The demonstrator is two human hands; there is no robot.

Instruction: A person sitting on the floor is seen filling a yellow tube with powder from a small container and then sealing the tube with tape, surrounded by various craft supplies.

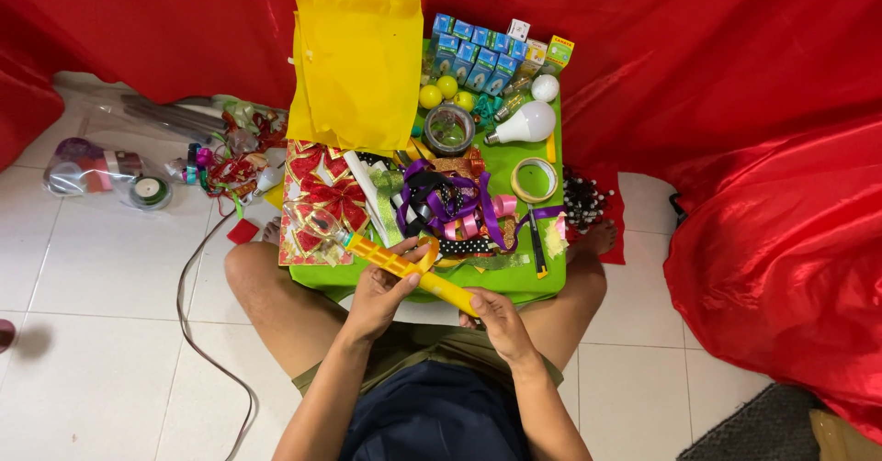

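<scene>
I sit cross-legged on a tiled floor with a green tray [514, 282] across my knees. Both hands hold a long yellow stick wrapped in shiny tape [404, 266], slanting from upper left to lower right. My left hand [384, 294] grips its middle, thumb and fingers pinching a loop of yellow ribbon against it. My right hand [494, 321] closes on the lower end. A clear bulb-like tip [323, 224] sits at the stick's upper end, over a red and gold bow [322, 195].
On the tray lie a tangle of purple, pink and black ribbons [450, 206], a tape roll [535, 179], a white light bulb [522, 123], blue boxes [473, 52] and yellow sheets [358, 66]. Red satin cloth [735, 103] surrounds it. Ribbon spools and a cable [197, 332] lie left.
</scene>
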